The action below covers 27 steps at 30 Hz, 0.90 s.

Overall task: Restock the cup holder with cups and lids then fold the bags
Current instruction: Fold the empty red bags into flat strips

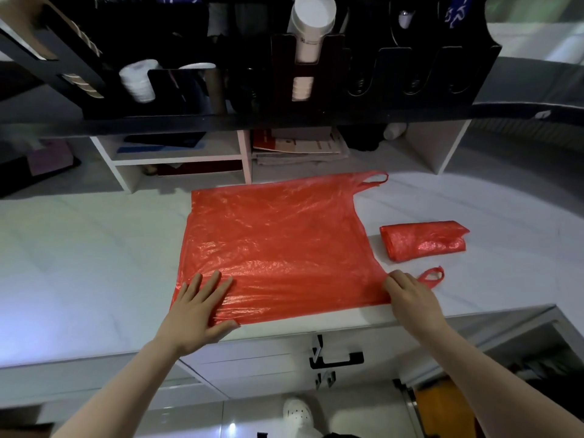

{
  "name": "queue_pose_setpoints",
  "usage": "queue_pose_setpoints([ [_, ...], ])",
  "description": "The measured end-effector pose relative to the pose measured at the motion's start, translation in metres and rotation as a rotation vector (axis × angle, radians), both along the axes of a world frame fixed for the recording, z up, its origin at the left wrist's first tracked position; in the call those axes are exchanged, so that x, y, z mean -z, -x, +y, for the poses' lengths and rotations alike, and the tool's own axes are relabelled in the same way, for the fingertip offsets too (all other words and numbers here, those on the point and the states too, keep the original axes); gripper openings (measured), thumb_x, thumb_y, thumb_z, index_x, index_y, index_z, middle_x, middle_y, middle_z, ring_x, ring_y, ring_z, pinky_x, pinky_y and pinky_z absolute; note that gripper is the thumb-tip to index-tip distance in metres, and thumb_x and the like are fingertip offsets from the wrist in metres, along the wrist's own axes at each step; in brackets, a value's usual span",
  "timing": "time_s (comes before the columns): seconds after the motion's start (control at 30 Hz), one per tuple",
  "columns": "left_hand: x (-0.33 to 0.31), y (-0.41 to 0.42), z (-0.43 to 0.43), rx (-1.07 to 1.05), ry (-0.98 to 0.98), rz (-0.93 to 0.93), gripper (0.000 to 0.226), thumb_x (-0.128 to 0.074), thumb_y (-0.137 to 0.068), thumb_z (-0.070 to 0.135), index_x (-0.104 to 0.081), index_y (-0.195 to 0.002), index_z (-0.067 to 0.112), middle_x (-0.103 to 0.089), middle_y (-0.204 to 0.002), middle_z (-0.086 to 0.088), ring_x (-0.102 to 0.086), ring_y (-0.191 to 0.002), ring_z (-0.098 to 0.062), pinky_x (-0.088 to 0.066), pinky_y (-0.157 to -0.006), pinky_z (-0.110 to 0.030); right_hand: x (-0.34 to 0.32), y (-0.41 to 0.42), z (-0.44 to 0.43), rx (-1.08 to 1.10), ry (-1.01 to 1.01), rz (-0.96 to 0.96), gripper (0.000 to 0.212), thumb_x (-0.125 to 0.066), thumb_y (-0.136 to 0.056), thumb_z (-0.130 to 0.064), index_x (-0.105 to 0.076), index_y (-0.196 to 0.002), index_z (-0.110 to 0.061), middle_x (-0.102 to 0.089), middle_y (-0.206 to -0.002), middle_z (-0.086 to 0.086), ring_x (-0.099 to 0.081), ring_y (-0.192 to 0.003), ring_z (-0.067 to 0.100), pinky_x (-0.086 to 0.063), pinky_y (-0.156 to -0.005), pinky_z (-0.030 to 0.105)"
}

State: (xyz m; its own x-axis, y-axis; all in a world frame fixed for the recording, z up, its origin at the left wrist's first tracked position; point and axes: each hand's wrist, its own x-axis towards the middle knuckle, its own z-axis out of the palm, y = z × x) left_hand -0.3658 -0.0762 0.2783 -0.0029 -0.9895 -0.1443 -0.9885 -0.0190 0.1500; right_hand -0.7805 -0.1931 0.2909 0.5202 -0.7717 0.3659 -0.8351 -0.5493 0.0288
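Head view: thin red plastic carrier bag [278, 245] spread flat on white worktop [94, 248], near edge. Left hand [199, 311] flat, grip open, pinning one corner; right hand [410, 298], grip pinching the other, likely pulling it taut for folding.

Both forearms [126, 374] show bare right to the lower edge of the view. The left hand [197, 306] and right hand [410, 298] are bare too. Lower down is a white shoe [297, 411] with small holes across its top, beside a scrap of dark clothing [335, 435].
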Motion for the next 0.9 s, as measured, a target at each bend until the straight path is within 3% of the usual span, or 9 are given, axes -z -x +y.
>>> queue_pose_setpoints([
  [0.13,0.001,-0.006,0.0,0.064,-0.029,-0.032,0.104,-0.009,-0.062,0.096,0.018,-0.145,0.039,0.022,-0.154,0.008,0.026,-0.141,-0.025,0.01,-0.116,-0.043,-0.004,0.005,0.007,0.011,-0.075,-0.056,0.034,-0.077,-0.048,0.016,-0.062,-0.068,-0.007,-0.06,-0.067,0.005,-0.057,-0.054,0.026,-0.043,-0.044,0.031],
  [0.2,0.002,-0.008,0.002,0.074,-0.034,-0.063,0.104,-0.007,-0.062,0.095,0.019,-0.145,0.038,0.024,-0.154,0.005,0.028,-0.14,-0.027,0.014,-0.114,-0.042,-0.006,0.005,0.015,0.044,-0.116,-0.058,0.027,-0.077,-0.058,0.001,-0.066,-0.08,-0.011,-0.066,-0.085,0.004,-0.065,-0.077,0.028,-0.051,-0.066,0.039],
  [0.27,0.002,-0.007,0.001,0.072,-0.037,-0.088,0.104,-0.004,-0.062,0.095,0.021,-0.144,0.037,0.026,-0.154,0.003,0.029,-0.14,-0.028,0.016,-0.113,-0.042,-0.008,-0.008,0.027,0.093,-0.154,-0.039,0.037,-0.074,-0.07,-0.024,-0.065,-0.105,-0.017,-0.062,-0.119,0.007,-0.06,-0.108,0.031,-0.047,-0.088,0.049],
  [0.3,0.002,-0.007,0.001,0.071,-0.037,-0.095,0.103,-0.003,-0.062,0.094,0.021,-0.144,0.037,0.027,-0.153,0.002,0.029,-0.14,-0.027,0.016,-0.113,-0.042,-0.011,-0.02,0.032,0.109,-0.193,-0.026,0.048,-0.068,-0.078,-0.038,-0.057,-0.122,-0.022,-0.051,-0.137,0.006,-0.05,-0.124,0.029,-0.041,-0.098,0.051],
  [0.37,0.002,-0.005,0.002,0.067,-0.035,-0.09,0.103,-0.003,-0.063,0.094,0.021,-0.144,0.036,0.027,-0.153,0.002,0.029,-0.14,-0.027,0.016,-0.114,-0.042,-0.011,-0.055,0.038,0.074,-0.321,0.004,0.071,-0.041,-0.087,-0.064,-0.017,-0.148,-0.035,-0.004,-0.16,-0.004,-0.007,-0.146,0.02,-0.012,-0.116,0.048],
  [0.4,0.002,-0.004,0.003,0.062,-0.033,-0.086,0.103,-0.003,-0.063,0.094,0.021,-0.145,0.035,0.026,-0.154,0.002,0.028,-0.14,-0.027,0.015,-0.114,-0.042,-0.008,-0.076,0.041,0.013,-0.366,0.034,0.078,-0.028,-0.087,-0.071,0.005,-0.149,-0.038,0.02,-0.158,-0.006,0.016,-0.145,0.017,0.005,-0.117,0.045],
  [0.47,0.002,-0.004,0.005,0.051,-0.025,-0.097,0.103,-0.002,-0.062,0.093,0.021,-0.145,0.035,0.026,-0.154,0.002,0.027,-0.141,-0.027,0.013,-0.115,-0.043,-0.001,-0.113,0.049,-0.118,-0.388,0.116,0.084,-0.018,-0.082,-0.077,0.026,-0.143,-0.039,0.04,-0.15,-0.008,0.035,-0.138,0.016,0.023,-0.11,0.045],
  [0.6,0.002,-0.004,0.009,0.026,-0.015,-0.065,0.102,-0.005,-0.064,0.093,0.019,-0.145,0.037,0.023,-0.154,0.004,0.025,-0.141,-0.025,0.013,-0.115,-0.042,0.018,-0.119,0.056,-0.169,-0.462,0.245,0.091,-0.036,-0.084,-0.073,0.027,-0.142,-0.042,0.034,-0.152,-0.007,0.029,-0.141,0.021,0.022,-0.11,0.049],
  [0.9,0.003,-0.013,0.033,0.046,0.061,0.011,0.101,-0.017,-0.074,0.088,-0.001,-0.15,0.024,0.005,-0.158,0.003,0.005,-0.146,-0.024,0.0,-0.118,-0.036,0.025,0.011,0.045,0.196,-0.414,0.189,0.092,-0.042,-0.089,-0.063,0.033,-0.138,-0.039,0.014,-0.159,-0.001,0.01,-0.146,0.02,0.007,-0.115,0.039],
])
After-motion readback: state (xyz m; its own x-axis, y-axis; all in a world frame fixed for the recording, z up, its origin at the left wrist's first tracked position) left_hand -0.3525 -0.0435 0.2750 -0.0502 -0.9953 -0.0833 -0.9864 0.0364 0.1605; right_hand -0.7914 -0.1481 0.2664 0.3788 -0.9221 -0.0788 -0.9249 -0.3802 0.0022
